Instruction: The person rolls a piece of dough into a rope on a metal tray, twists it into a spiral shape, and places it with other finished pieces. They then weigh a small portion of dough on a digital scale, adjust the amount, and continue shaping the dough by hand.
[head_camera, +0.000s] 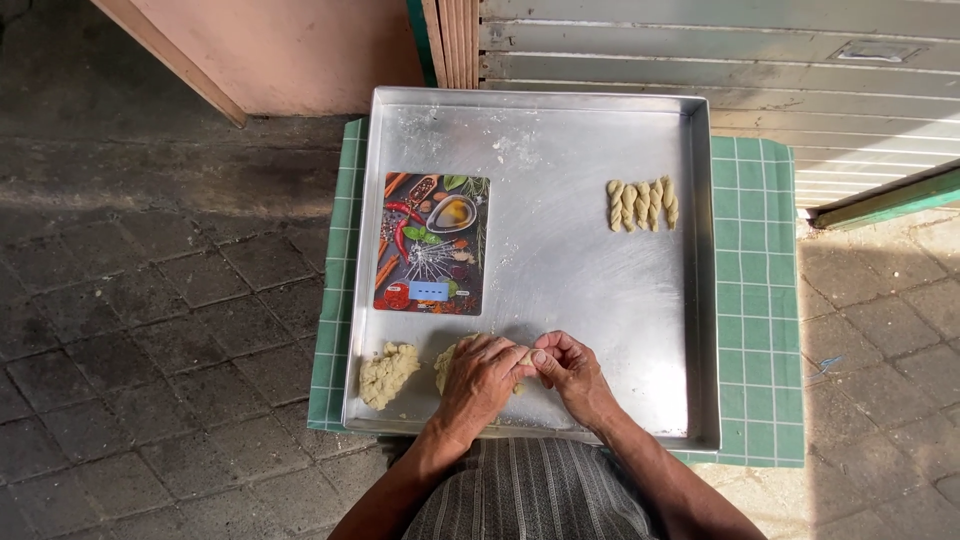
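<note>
One green checked cloth (760, 300) under one big metal tray (560, 250); one picture-printed kitchen scale (432, 243) on its left; five twisted dough sticks (642, 204) far right; two dough lumps near left, loose one (388, 373) and second lump (447, 366) under left hand (482, 380); right hand (570, 368) pinching small dough piece (524, 357) with left fingertips

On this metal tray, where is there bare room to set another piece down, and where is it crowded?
The tray is bare across its middle, between the flat kitchen scale and the row of twisted dough pieces, and along the right side below that row. The near-left corner is crowded: a dough lump, the left hand and right hand working dough.
</note>
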